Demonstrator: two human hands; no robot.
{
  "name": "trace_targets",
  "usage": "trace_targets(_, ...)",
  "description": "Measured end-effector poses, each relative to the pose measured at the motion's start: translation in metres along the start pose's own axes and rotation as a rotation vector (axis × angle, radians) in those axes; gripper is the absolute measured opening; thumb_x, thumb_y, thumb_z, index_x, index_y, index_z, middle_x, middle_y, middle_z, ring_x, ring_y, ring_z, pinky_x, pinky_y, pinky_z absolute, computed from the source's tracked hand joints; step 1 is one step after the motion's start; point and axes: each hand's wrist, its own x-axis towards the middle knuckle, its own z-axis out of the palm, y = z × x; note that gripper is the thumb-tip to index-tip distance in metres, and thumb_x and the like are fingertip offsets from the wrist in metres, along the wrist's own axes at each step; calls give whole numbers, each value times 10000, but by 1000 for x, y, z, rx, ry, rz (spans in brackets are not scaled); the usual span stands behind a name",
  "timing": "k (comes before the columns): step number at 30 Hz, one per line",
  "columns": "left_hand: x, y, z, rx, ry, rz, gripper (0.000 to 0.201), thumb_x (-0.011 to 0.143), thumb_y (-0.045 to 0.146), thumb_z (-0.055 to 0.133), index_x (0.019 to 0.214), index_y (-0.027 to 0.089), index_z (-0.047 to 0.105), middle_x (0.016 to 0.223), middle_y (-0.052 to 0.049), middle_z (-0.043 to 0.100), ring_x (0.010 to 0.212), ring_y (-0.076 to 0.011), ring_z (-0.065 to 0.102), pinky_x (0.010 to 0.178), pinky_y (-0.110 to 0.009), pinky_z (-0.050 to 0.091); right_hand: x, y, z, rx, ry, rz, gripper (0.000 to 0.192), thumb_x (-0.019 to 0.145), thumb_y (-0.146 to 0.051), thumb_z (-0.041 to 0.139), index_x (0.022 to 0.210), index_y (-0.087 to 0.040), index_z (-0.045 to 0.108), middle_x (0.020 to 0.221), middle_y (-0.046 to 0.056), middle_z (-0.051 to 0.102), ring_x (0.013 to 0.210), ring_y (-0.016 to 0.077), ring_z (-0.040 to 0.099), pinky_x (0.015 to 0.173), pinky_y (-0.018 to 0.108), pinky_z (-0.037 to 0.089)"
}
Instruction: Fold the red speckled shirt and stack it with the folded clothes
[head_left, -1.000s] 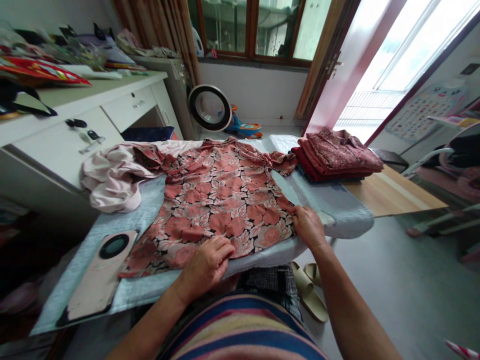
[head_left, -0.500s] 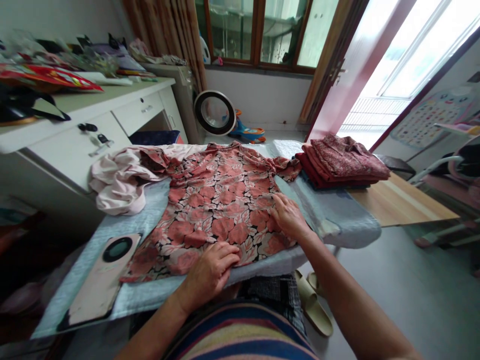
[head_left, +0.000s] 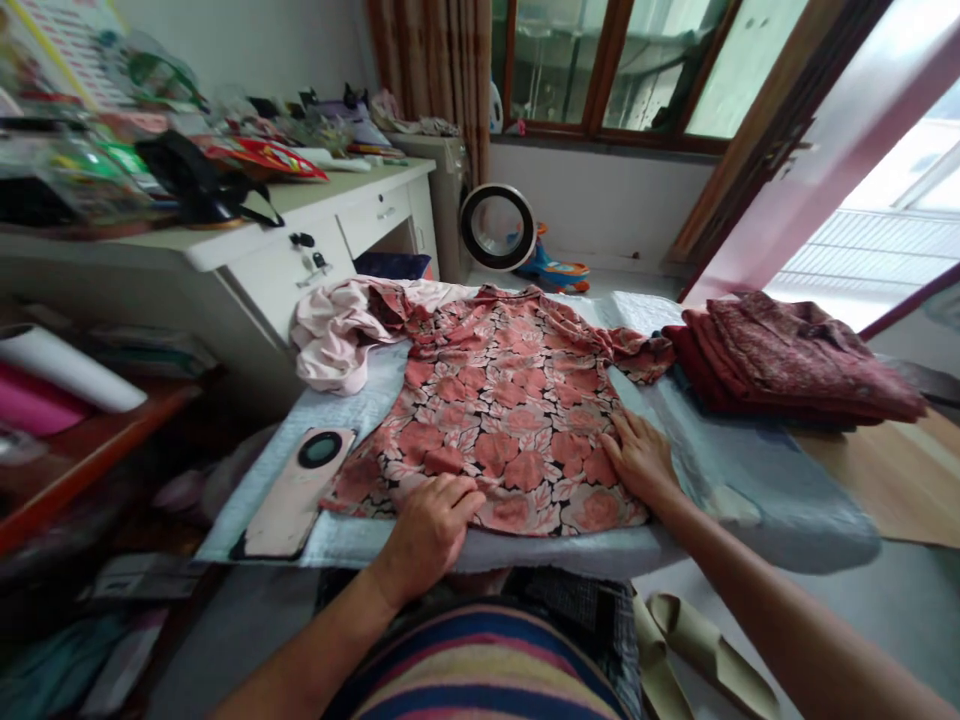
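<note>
A red floral short-sleeved shirt [head_left: 510, 400] lies spread over the light-blue covered board [head_left: 720, 470], its collar at the far side. My left hand [head_left: 435, 520] rests on the shirt's near hem, fingers laid over the cloth. Flat on the shirt's right side, near the lower edge, lies my right hand [head_left: 641, 455] with its fingers spread. Left of the hem is a pale pink phone [head_left: 281, 510] with a round black camera ring. A crumpled pale pink cloth [head_left: 337, 345] sits beside the shirt's left sleeve.
A pile of folded red clothes [head_left: 787, 355] stands at the board's right end. A white desk [head_left: 262, 280] covered with clutter is at the left. Behind the board are a washing machine's round door [head_left: 497, 227] and a blue ride-on toy [head_left: 555, 268]. Beige slippers [head_left: 712, 650] lie on the floor below.
The camera view has turned to the left, so the scene shifts rightward and more of the desk shows. Both hands stay on the shirt in nearly the same places.
</note>
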Motion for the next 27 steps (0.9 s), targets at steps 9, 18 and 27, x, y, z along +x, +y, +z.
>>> trace_targets(9, -22, -30, -21, 175, 59, -198, 359, 758, -10, 471, 1004, 192, 639, 1062, -80, 639, 1004, -265, 535, 896, -428, 447, 3, 3, 6, -66, -48, 7, 500, 986, -441, 349, 1371, -165, 508, 1471, 148, 477, 1304, 310, 442, 1051, 480, 368)
trace_targets(18, -53, -88, -68, 382, 21, -137, 289, 794, 26, 481, 954, 197, 650, 993, -77, 667, 965, -263, 582, 870, -419, 447, 2, 5, 9, -79, -42, 7, 498, 984, -448, 341, 1369, -173, 497, 1463, 143, 488, 1312, 309, 441, 1056, 479, 368)
trace_targets(27, -67, -116, -85, 314, 45, -149, 193, 827, 73, 475, 828, 203, 619, 863, -58, 632, 882, -231, 566, 800, -363, 461, 4, 10, 15, -111, -34, -3, 505, 983, -462, 336, 1364, -175, 503, 1432, 140, 510, 1279, 289, 467, 1037, 454, 391)
